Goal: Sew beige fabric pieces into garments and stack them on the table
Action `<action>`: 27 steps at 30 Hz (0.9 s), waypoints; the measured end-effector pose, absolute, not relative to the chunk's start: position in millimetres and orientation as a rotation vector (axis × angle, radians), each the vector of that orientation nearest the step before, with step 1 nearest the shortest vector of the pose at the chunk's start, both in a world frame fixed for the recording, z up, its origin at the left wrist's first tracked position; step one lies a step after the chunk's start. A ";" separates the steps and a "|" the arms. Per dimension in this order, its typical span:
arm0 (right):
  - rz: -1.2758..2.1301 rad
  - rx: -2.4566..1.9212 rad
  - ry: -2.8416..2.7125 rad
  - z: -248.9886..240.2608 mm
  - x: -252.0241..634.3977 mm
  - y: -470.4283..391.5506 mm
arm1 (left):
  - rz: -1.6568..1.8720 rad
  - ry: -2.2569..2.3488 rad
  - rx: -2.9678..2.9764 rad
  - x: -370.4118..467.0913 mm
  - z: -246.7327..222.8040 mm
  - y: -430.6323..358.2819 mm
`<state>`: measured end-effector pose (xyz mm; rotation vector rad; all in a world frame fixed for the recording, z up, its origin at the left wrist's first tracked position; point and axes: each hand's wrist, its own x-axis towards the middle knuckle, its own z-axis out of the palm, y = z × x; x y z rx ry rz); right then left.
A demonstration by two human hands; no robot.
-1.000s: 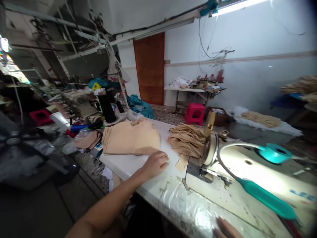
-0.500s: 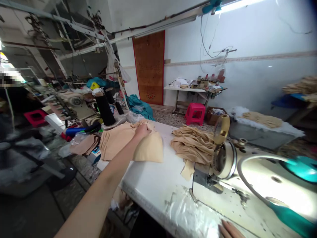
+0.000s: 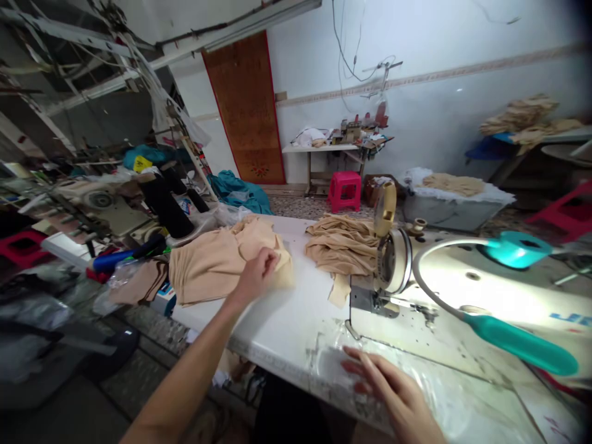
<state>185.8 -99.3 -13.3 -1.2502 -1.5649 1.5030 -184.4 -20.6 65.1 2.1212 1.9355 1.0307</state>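
Note:
My left hand (image 3: 255,276) is closed, its fingers pinching the edge of a cream fabric piece (image 3: 284,271) that is blurred by motion. Behind and left of it lies a stack of beige fabric pieces (image 3: 203,265) on the white sewing table (image 3: 271,324). My right hand (image 3: 393,388) hovers over or rests near the table's front edge, fingers stretched out and holding nothing. Ahead of that hand stands a sewing machine (image 3: 462,283). A crumpled heap of tan fabric (image 3: 342,243) lies behind the needle area, with a pale scrap (image 3: 340,290) hanging toward me.
A teal gooseneck lamp (image 3: 522,342) arches over the machine. Black thread cones (image 3: 164,206) and another sewing machine (image 3: 99,200) are at the left. A pink stool (image 3: 345,191) and a grey bin with cloth on top (image 3: 457,206) stand beyond the table.
My left hand has drawn the cream piece toward me, off its earlier spot by the stack. My right hand has come further into view over the table. The view has turned right.

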 end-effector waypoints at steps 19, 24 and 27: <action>1.185 -0.952 -2.129 37.4 167.6 -69.8 | 0.369 1.394 2.582 -101.6 52.3 -80.9; 0.923 -1.085 -2.288 44.6 245.9 -90.3 | 0.227 1.351 2.646 -70.9 50.4 -83.3; 0.740 -1.205 -2.288 56.9 294.8 -82.3 | 0.288 1.336 2.657 -61.8 50.3 -90.9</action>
